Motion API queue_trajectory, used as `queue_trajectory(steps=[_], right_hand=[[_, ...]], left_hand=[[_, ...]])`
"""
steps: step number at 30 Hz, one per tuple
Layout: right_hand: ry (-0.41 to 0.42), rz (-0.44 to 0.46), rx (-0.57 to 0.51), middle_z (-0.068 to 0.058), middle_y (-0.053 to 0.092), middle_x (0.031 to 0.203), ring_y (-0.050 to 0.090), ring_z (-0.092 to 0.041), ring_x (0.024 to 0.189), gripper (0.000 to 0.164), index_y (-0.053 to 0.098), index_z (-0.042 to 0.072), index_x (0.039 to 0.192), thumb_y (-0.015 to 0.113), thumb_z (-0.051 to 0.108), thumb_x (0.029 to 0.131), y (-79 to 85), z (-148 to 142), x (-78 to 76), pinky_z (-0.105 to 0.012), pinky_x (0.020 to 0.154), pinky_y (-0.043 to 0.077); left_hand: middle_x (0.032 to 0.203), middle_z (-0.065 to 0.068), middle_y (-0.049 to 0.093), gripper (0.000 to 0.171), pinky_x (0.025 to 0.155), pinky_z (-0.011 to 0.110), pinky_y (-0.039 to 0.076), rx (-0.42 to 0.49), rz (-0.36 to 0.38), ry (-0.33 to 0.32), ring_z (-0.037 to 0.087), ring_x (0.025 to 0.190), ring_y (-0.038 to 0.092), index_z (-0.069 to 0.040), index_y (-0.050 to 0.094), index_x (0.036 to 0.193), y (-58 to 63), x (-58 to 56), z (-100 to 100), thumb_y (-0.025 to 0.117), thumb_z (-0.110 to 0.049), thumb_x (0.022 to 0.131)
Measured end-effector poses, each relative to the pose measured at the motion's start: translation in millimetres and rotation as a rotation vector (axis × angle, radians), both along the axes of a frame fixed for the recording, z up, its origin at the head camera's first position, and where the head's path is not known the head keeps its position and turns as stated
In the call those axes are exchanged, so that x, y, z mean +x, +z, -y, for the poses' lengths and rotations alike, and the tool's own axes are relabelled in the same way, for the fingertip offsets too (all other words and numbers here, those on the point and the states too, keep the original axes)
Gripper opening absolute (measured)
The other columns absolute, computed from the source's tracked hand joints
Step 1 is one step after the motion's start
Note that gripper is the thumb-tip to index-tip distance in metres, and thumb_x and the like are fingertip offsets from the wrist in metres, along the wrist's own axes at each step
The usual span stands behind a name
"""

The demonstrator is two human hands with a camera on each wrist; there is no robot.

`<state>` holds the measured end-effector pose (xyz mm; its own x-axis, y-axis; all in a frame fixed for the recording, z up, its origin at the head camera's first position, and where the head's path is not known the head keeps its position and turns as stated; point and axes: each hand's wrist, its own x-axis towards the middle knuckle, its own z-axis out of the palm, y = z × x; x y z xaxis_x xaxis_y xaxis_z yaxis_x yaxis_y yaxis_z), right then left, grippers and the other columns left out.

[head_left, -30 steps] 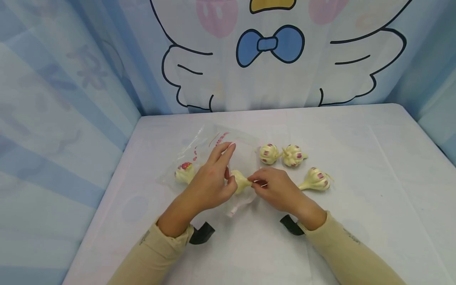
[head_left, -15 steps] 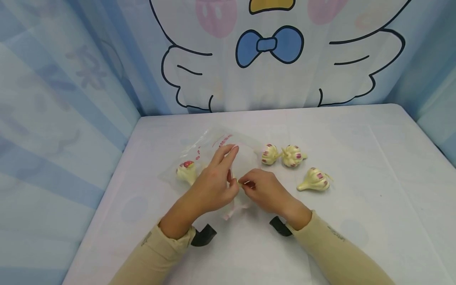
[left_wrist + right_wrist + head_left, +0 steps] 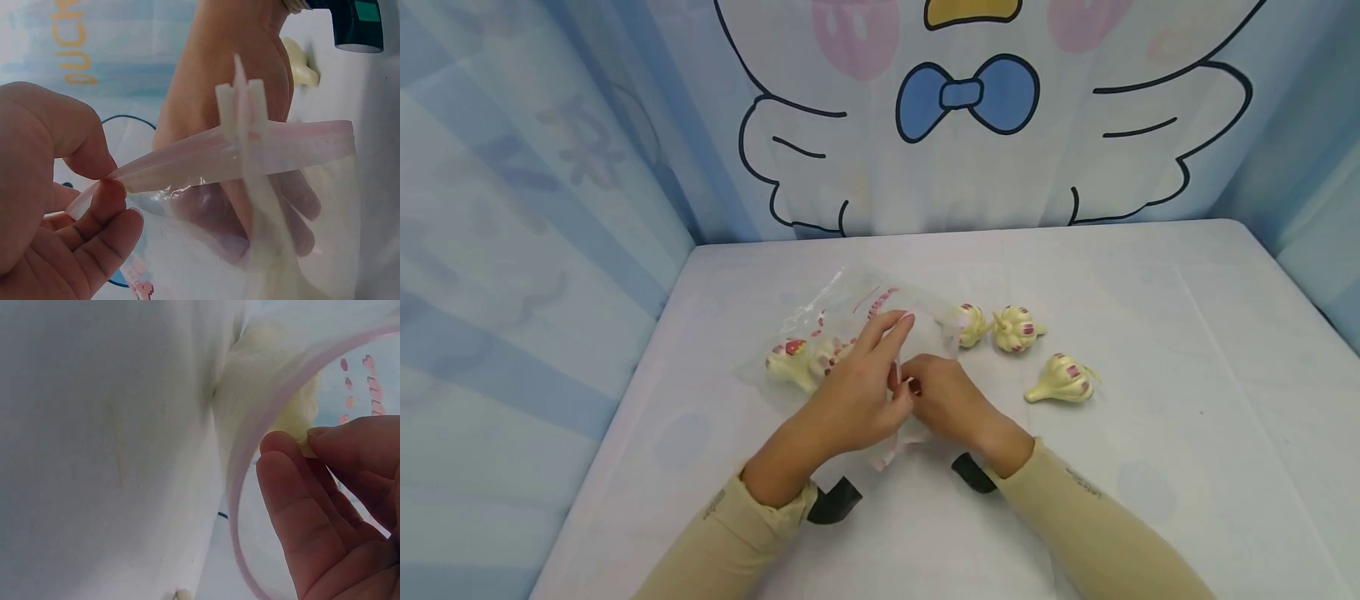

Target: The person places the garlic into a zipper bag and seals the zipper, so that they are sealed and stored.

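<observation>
A clear zip bag [image 3: 917, 300] with a pink rim [image 3: 312, 145] lies on the table. My left hand [image 3: 857, 396] pinches its rim between thumb and forefinger, keeping the mouth apart. The fingers of my right hand [image 3: 958, 404] reach through that mouth, pinching the stem of a pale garlic bulb [image 3: 300, 415] inside. Behind my left hand in the head view, a garlic bulb with a red mark [image 3: 790, 362] lies in the bag, and a second purple-spotted bulb shows beside it. The palm side of my right hand is hidden there.
To the right of the bag lie more garlic bulbs: one partly behind the bag's edge [image 3: 972, 325], one beside it [image 3: 1017, 328], and one nearer to me [image 3: 1062, 379]. A printed curtain [image 3: 970, 175] hangs behind the white table [image 3: 1187, 417].
My right hand has moved left, carrying the garlic bulb by its stem into the bag's mouth. My left hand has shifted slightly right with the rim, and a spotted bulb now shows in the bag.
</observation>
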<state>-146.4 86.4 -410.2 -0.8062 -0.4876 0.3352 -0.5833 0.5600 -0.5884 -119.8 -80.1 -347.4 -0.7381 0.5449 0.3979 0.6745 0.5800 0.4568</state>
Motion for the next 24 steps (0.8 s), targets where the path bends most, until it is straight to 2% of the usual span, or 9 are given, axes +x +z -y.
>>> queue_trajectory(steps=[5,8,17,24], right_hand=[[0.04,-0.149,0.006,0.0,0.054,0.066,0.051,-0.014,0.061,0.017,0.06,0.006,0.072,0.065,-0.009,0.079,-5.3,2.6,-4.5,-0.026,0.055,0.044],[0.039,-0.222,-0.001,-0.001,0.052,0.065,0.052,-0.017,0.059,0.018,0.057,0.004,0.07,0.065,-0.011,0.076,-8.8,4.0,-6.5,-0.028,0.054,0.043],[-0.071,-0.199,0.013,-0.003,0.053,0.064,0.054,-0.02,0.061,0.018,0.058,0.005,0.07,0.066,-0.009,0.078,-8.8,10.0,-5.6,-0.032,0.055,0.044],[-0.053,-0.211,0.031,-0.004,0.057,0.064,0.058,-0.02,0.062,0.017,0.061,0.004,0.068,0.066,-0.01,0.077,-9.1,10.4,-4.3,-0.033,0.056,0.046]], left_hand=[[0.148,0.02,0.04,0.067,0.063,0.022,0.046,0.016,0.01,-0.016,0.008,0.071,0.05,0.011,0.043,0.144,-0.4,0.4,-1.4,0.066,0.002,0.082],[0.148,0.02,0.039,0.067,0.063,0.022,0.045,0.021,0.018,-0.021,0.008,0.072,0.05,0.011,0.043,0.144,-0.8,0.5,-1.8,0.065,0.003,0.081],[0.149,0.02,0.04,0.068,0.066,0.021,0.047,0.004,0.01,-0.009,0.007,0.073,0.05,0.012,0.043,0.144,-1.4,-0.5,-1.9,0.066,0.003,0.081],[0.149,0.019,0.04,0.069,0.067,0.022,0.047,-0.001,0.016,0.003,0.008,0.073,0.05,0.011,0.042,0.145,-2.4,-1.6,-1.6,0.067,0.002,0.081]])
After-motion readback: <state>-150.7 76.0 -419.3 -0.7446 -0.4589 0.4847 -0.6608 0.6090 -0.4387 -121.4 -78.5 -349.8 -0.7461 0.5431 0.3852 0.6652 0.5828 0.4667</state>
